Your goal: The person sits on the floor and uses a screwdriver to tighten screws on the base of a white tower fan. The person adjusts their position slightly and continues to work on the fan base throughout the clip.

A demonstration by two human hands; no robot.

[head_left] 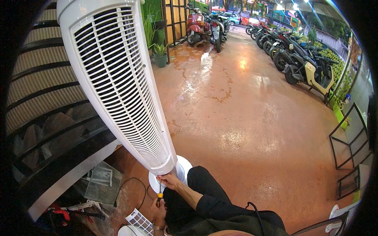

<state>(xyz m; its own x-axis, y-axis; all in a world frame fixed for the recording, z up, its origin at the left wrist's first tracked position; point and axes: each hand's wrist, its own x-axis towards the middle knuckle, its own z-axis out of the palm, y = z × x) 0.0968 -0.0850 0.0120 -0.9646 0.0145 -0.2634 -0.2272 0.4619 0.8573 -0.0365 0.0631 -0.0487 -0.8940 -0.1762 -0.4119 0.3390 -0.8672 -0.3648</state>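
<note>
Scanning from the left, I see dark stair treads (43,78) curving up the edge of the view, with a clear plastic sheet (103,179) and a loose black cable (130,185) lying on the floor beneath them. Leaning across the middle-left is the white tower fan (118,82), its slatted grille facing me and its lower end meeting a round white base (182,167) on the reddish floor (244,118).

My left hand (157,214) is low in the view, its grip closed around the orange and black handle of a screwdriver (159,196) whose shaft points up toward the fan's foot. A white grille panel (139,222) lies just beside that hand. My right hand (170,181) rests at the joint where the fan column meets the base, fingers curled against it; whether they clamp anything there I cannot tell.

I judge the step in hand to be work on a fastener at the bottom of the column, with one hand steadying the joint. The next move, as I read it, calls for seating the tip squarely while the tall body is kept from tipping.

Farther right, parked scooters (299,63) line the wet floor, and a black metal frame (350,137) stands at the edge.
</note>
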